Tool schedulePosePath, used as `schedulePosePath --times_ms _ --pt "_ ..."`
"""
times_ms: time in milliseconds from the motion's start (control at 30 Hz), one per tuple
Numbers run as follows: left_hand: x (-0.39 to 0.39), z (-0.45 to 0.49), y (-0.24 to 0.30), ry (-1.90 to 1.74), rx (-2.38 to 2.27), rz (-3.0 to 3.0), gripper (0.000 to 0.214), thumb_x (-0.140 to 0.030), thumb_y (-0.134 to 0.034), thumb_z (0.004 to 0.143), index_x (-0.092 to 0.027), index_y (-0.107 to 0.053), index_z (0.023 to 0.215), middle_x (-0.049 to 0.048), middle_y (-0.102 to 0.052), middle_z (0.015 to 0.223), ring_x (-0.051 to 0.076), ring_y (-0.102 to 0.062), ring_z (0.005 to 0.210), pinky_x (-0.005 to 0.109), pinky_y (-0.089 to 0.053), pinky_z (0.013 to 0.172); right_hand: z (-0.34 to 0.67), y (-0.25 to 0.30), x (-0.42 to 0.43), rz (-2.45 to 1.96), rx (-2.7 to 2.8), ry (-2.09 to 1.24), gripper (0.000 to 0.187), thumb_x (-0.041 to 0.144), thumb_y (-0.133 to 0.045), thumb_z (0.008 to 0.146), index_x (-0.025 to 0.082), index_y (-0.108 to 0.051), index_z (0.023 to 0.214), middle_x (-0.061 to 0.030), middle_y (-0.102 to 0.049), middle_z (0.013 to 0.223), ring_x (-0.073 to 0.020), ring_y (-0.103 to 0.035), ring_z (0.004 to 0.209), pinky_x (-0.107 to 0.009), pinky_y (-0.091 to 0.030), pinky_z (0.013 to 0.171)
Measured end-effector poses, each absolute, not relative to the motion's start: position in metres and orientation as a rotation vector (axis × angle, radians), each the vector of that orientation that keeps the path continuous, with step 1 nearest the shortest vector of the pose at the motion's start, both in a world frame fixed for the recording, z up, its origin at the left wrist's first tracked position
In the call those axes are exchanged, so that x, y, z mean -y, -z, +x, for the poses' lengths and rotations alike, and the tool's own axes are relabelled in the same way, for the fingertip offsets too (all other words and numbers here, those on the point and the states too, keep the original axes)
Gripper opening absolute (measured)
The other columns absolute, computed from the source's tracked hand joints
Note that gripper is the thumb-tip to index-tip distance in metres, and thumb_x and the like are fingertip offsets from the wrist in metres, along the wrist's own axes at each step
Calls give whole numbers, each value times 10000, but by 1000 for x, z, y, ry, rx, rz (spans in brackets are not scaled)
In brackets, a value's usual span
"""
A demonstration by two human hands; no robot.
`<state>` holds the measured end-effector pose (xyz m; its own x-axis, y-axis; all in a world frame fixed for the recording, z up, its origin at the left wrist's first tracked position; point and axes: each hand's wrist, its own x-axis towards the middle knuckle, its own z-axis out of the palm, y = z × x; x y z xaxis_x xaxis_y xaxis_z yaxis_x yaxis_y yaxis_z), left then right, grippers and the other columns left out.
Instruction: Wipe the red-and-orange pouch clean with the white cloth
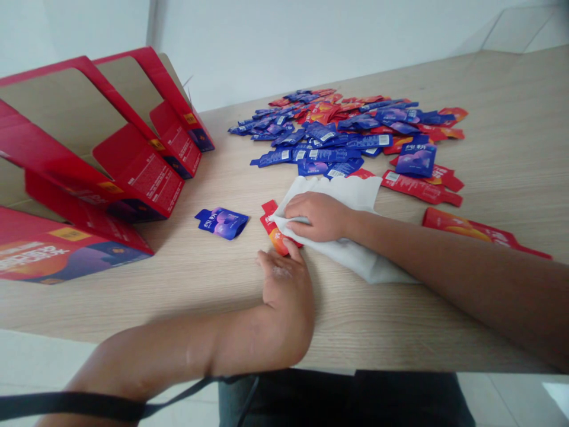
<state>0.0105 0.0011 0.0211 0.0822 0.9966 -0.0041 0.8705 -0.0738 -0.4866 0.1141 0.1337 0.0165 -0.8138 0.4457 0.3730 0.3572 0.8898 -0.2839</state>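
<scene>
My right hand [317, 216] is closed on a white cloth [355, 193], its fingers bunching one edge over a small red-and-orange pouch [276, 240]. The cloth spreads flat under my wrist and covers part of that pouch. At the pouch's near end is my left hand [287, 276], bent at the wrist, with fingertips on either side of the pouch's lower edge. Some left fingers are hidden beneath the hand. A blue pouch [222, 223] with purple fruit printed on it lies alone, left of both hands.
A large heap of blue and red pouches [329, 133] lies beyond the cloth. Several open red cartons [146, 178] stand at the left. A red pouch [471, 228] sits partly behind my right forearm. The wooden table [377, 332] ends close to my body; a white wall rises behind.
</scene>
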Motion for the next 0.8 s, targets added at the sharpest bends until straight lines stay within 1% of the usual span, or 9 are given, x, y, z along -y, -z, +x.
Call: schedulePosePath --times_ms 100,333,467,600,700,800 --pt "-1 11 -21 -422 1894 -2025 519 26 -243 835 14 -471 1301 210 -713 846 233 -678 912 444 -441 956 114 -16 -134 -597 2611 -282 200 251 -480 850 140 -633 783 -73 -652 823 -179 -552 775 -298 -378 721" --pt "-2 11 -21 -555 1828 -1996 536 31 -228 834 5 -461 1317 210 -717 849 225 -692 869 418 -453 943 114 -17 -132 -614 2609 -279 207 251 -474 856 136 -634 794 -71 -645 819 -174 -548 768 -291 -381 723" --pt "-1 11 -22 -513 1847 -2015 533 32 -228 834 16 -460 1313 225 -714 847 236 -691 865 417 -465 920 114 -17 -133 -609 2607 -280 207 255 -479 853 136 -641 803 -73 -648 825 -176 -549 773 -292 -384 726" --pt "0 11 -22 -455 1869 -2002 529 30 -231 831 14 -473 1301 201 -716 831 225 -688 855 422 -459 931 114 -16 -134 -587 2589 -302 201 243 -480 849 137 -650 829 -73 -652 836 -178 -553 784 -294 -389 736" --pt "0 11 -22 -490 1846 -1987 531 22 -226 834 -4 -480 1299 179 -720 822 217 -687 848 417 -459 932 114 -15 -134 -581 2589 -306 207 246 -477 850 137 -652 826 -73 -651 828 -176 -550 768 -294 -390 733" --pt "-1 12 -23 -546 1811 -1974 538 22 -216 835 5 -461 1314 192 -717 830 223 -690 846 411 -459 928 114 -16 -134 -584 2589 -307 207 246 -476 851 138 -651 824 -71 -648 826 -173 -548 766 -291 -390 734"
